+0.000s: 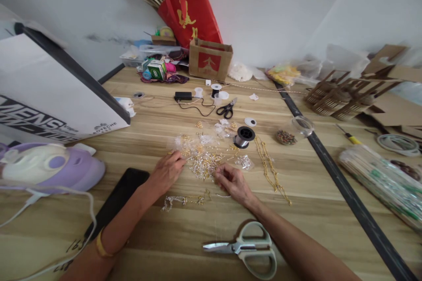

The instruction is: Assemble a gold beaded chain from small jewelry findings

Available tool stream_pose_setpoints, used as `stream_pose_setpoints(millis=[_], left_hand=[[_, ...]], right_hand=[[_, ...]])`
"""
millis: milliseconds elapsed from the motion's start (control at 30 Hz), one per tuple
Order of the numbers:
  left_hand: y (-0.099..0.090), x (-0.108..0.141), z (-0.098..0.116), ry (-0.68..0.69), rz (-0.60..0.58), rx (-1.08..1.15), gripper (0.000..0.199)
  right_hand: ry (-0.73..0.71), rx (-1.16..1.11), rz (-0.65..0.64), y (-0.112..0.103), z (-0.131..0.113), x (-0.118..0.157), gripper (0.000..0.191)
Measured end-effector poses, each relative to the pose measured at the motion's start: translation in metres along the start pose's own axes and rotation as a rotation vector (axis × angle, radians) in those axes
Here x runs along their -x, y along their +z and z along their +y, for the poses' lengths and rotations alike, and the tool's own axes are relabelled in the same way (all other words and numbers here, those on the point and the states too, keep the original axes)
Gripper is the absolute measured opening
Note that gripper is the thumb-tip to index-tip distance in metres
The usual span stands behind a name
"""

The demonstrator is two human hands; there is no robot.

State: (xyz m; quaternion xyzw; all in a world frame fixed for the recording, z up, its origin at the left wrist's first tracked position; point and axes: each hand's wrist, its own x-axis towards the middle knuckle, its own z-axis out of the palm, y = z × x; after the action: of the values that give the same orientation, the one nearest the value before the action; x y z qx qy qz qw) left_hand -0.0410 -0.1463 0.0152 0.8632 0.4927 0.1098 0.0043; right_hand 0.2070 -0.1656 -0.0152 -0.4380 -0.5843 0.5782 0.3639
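A loose pile of small gold and silver beads (206, 166) lies on the wooden table between my hands. My left hand (167, 171) is at the pile's left side, next to small clear plastic bags (184, 144). Its fingers are curled together, and whatever is in them is hidden. On the right edge of the pile, my right hand (232, 183) has thumb and fingers pinched; anything between them is too small to name. A short silver chain piece (223, 196) lies just below it. Nearer to me rests a beaded chain (181, 200) in silver and gold.
Scissors with pale handles (253, 246) lie near my right forearm. A wire spool (244, 136) and gold chains (268, 164) are beyond the right hand. Black scissors (226, 109) lie farther back. At left are a black phone (118, 197) and a purple-and-white iron (69, 164).
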Motion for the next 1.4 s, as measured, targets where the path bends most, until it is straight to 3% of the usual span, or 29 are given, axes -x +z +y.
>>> stream_pose_setpoints(millis=[633,900,1167,1400], left_hand=[[0.005,-0.003,-0.006,0.043,-0.047,-0.091,0.025],[-0.002,-0.006,-0.004,-0.066,0.009,0.129,0.015],[-0.006,-0.008,-0.003,-0.323,0.079,0.451,0.006],[-0.007,0.000,0.001,-0.294,0.018,0.593,0.012]], right_hand=[[-0.018,0.004,0.010,0.000,-0.003,0.001,0.025],[-0.022,-0.014,0.008,0.001,-0.002,0.000,0.023],[-0.031,0.000,0.012,0.000,-0.001,0.000,0.026],[-0.025,-0.008,0.010,0.001,0.000,0.000,0.027]])
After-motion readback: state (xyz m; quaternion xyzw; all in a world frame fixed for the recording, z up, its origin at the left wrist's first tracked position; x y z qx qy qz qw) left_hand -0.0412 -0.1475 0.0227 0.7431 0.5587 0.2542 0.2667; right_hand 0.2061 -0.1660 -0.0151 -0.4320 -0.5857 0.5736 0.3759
